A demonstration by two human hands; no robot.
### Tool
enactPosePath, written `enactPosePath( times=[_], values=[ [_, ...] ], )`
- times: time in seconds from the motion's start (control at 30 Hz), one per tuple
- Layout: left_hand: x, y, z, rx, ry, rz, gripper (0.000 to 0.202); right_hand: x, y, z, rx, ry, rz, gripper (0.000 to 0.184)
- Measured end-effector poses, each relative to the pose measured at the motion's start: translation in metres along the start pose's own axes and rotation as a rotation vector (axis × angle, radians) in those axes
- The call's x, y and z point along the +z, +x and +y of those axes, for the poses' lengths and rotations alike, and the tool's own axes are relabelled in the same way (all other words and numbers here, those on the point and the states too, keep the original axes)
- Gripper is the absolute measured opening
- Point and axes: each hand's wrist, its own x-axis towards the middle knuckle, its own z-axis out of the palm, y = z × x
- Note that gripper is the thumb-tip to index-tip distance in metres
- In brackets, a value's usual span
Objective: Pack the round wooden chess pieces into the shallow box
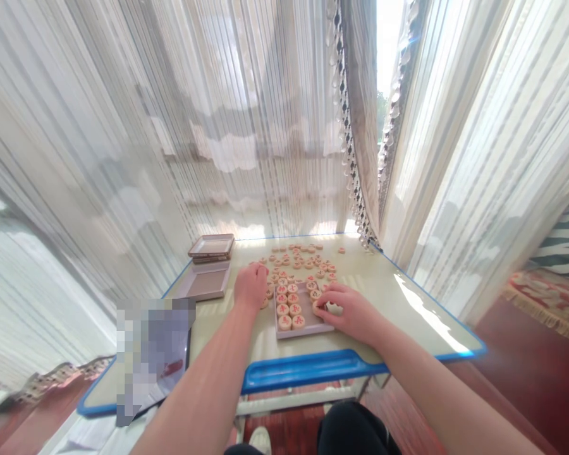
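Observation:
A shallow lilac box (pixel 306 332) lies on the table in front of me, with Chinese chess pieces (pixel 282 309) set in two columns along its left side and a few along its right. My right hand (pixel 348 308) reaches over the box's right edge, thumb and fingers pinched on one round wooden chess piece (pixel 317 308). Just left of the box, my left hand (pixel 251 285) is closed with its fingers curled. Whatever it may hold is hidden. Loose pieces (pixel 306 263) with red markings are scattered beyond the box.
The pale table (pixel 393 309) has a blue rim with a moulded trough (pixel 303 371) at the front. At the left stand stacked box lids (pixel 212 246), an open box (pixel 203 281) and a partly blurred tablet-like device (pixel 173 360). Curtains (pixel 265 126) hang behind.

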Motion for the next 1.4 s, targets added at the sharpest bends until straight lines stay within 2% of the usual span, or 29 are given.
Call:
enactPosePath(
  times=[0.33, 0.57, 0.83, 1.0, 1.23, 1.4],
  values=[
    [-0.001, -0.001, 0.002, 0.004, 0.036, -0.013, 0.034, 0.001, 0.0, 0.003, -0.014, -0.004, 0.053, 0.009],
    [0.0, -0.002, 0.001, 0.016, 0.038, -0.017, 0.034, 0.003, 0.0, 0.004, -0.035, -0.002, 0.029, 0.009],
    [0.0, -0.006, 0.003, 0.085, 0.009, -0.05, 0.033, 0.005, 0.0, 0.004, -0.013, 0.01, 0.038, 0.008],
    [-0.002, -0.01, 0.017, 0.192, -0.031, -0.171, 0.035, 0.004, 0.0, 0.005, 0.009, 0.048, 0.029, 0.009],
    [0.001, -0.008, 0.032, 0.139, 0.065, -0.45, 0.04, 0.003, -0.001, 0.003, 0.034, 0.013, 0.063, 0.013],
    [0.006, -0.003, 0.033, 0.105, 0.065, -0.485, 0.041, 0.002, 0.001, 0.002, 0.006, 0.001, 0.117, 0.013]
  ],
)
